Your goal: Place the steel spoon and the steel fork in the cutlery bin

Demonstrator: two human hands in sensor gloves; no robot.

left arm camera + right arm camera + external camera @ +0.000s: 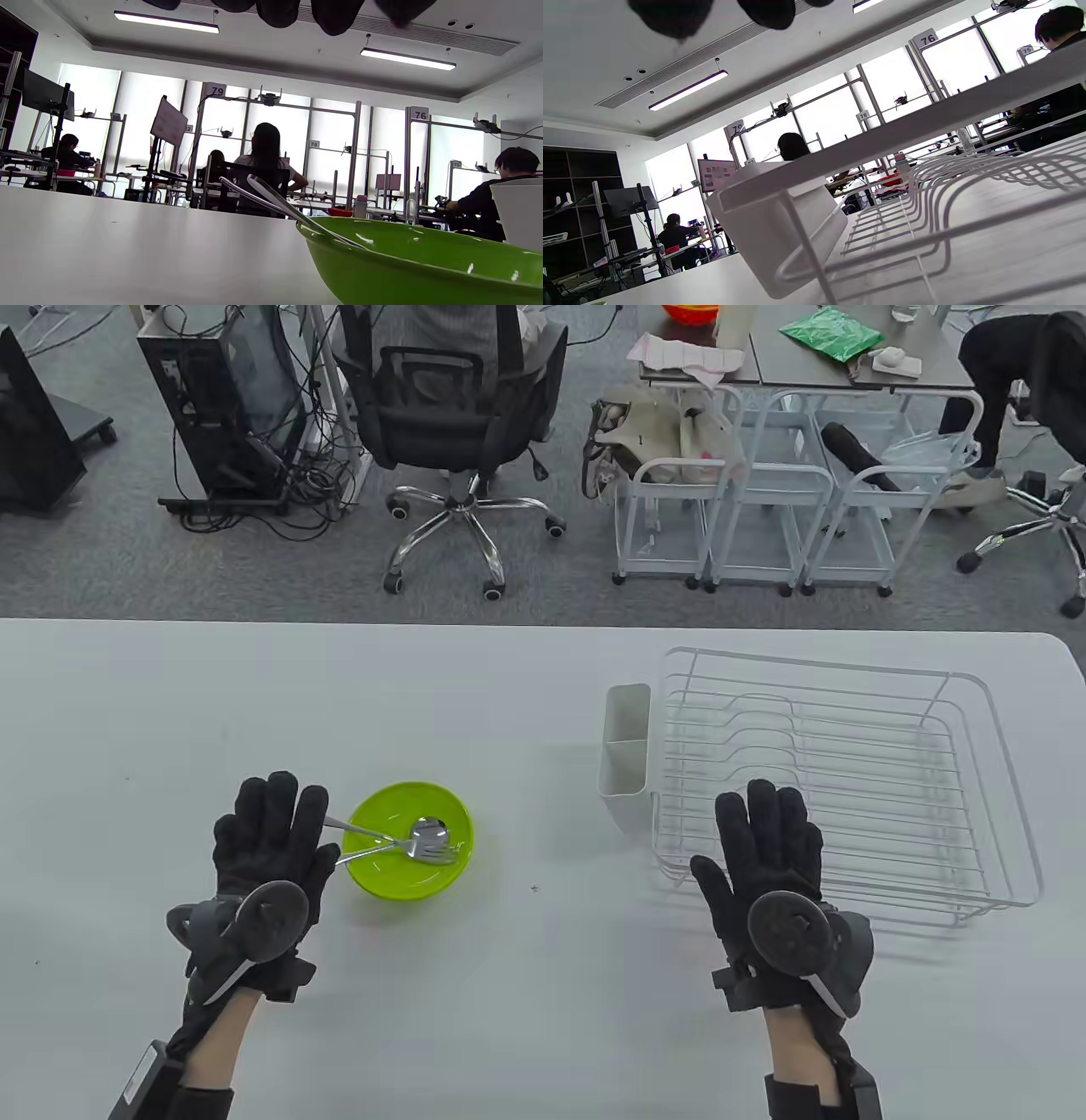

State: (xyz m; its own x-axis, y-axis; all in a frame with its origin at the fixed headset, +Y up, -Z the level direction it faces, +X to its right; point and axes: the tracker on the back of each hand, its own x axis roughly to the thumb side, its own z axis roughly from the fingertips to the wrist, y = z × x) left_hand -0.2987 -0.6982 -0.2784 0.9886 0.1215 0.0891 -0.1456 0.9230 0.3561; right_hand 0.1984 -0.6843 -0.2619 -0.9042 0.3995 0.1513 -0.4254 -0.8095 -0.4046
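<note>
spoon (pixel 424 833), fork (pixel 399 855), handles seemingly pointing left

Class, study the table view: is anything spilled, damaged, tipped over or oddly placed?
Nothing stands out. The steel spoon and steel fork lie crossed in the upright green bowl, handles over its left rim. The white cutlery bin stands upright against the wire dish rack. No spills show.

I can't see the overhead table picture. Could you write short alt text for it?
Two black-gloved hands rest open on a white table: the left hand beside a green bowl holding a steel spoon and steel fork, the right hand at the front of a white wire dish rack. A white cutlery bin hangs on the rack's left side.
</note>
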